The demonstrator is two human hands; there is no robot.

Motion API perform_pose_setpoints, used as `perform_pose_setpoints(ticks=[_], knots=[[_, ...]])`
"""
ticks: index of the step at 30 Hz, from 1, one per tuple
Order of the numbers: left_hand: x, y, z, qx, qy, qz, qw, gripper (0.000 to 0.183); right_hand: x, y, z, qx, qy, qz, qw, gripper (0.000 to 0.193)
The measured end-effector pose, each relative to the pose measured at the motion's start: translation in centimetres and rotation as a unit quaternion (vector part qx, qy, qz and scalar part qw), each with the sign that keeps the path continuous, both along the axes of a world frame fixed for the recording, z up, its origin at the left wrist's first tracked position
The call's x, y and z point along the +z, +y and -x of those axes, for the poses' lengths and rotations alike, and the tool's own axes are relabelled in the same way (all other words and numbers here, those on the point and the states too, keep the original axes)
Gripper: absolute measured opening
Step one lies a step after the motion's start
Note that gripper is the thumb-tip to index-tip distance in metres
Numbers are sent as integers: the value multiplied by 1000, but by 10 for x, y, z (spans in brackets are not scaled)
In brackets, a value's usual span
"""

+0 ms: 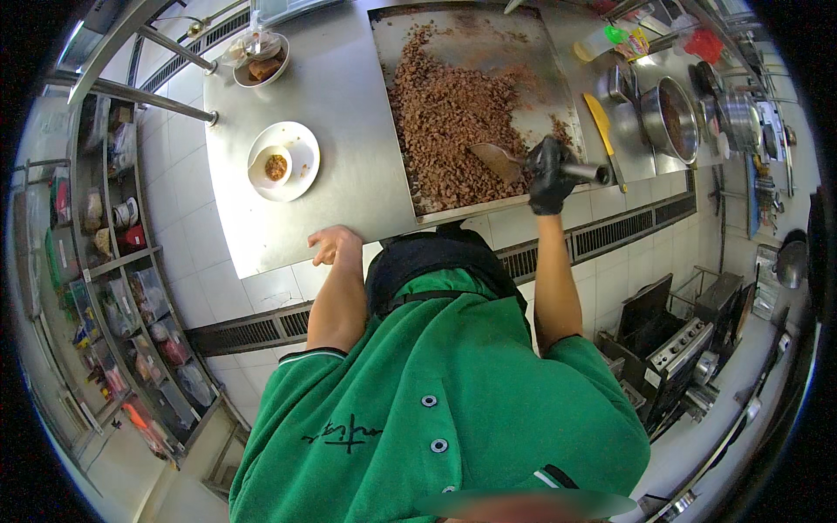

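Gripping: right hand [549,174], closed round the scraper [497,162]
Scraper: 9-to-3ish, blade at 9
Brown crumbles [453,113]: 10 o'clock, right hand's way closer
Left hand [336,245]: loosely open, empty

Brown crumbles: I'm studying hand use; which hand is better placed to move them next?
Likely the right hand: gloved, it grips the spatula, which reaches the crumbles. The left hand, at the table edge, holds no visible tool.

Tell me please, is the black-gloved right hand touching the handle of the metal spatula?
Touching. The head view shows the right hand wrapped around the handle of the metal spatula, its end sticking out rightward.
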State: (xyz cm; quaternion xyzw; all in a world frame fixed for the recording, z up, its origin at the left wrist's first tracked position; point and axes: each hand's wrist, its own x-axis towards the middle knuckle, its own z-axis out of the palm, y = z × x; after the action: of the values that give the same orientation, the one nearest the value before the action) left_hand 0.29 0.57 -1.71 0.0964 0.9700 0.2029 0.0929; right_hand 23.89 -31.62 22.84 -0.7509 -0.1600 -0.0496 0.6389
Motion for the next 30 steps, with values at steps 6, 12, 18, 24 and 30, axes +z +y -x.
perform_pose_setpoints(ticks=[6, 12, 18, 24, 30], knots=[[18, -5, -8, -1, -34, -3, 999, 53, -17, -3, -14, -84, -39, -154, 984, 17], [14, -2, -4, 6, -6, -7, 1000, 54, -19, -14, -28, -101, -104, 86, 986, 21], [16, -2, -5, 8, -47, -4, 999, 56, -8, -45, -30, -24, -42, -242, 969, 15], [6, -1, -7, 23, 17, 12, 1000, 55, -23, -51, -35, -120, -9, -231, 965, 16], [3, 2, -4, 22, 17, 24, 999, 53, 1, -117, -81, -187, -57, -314, 929, 17]])
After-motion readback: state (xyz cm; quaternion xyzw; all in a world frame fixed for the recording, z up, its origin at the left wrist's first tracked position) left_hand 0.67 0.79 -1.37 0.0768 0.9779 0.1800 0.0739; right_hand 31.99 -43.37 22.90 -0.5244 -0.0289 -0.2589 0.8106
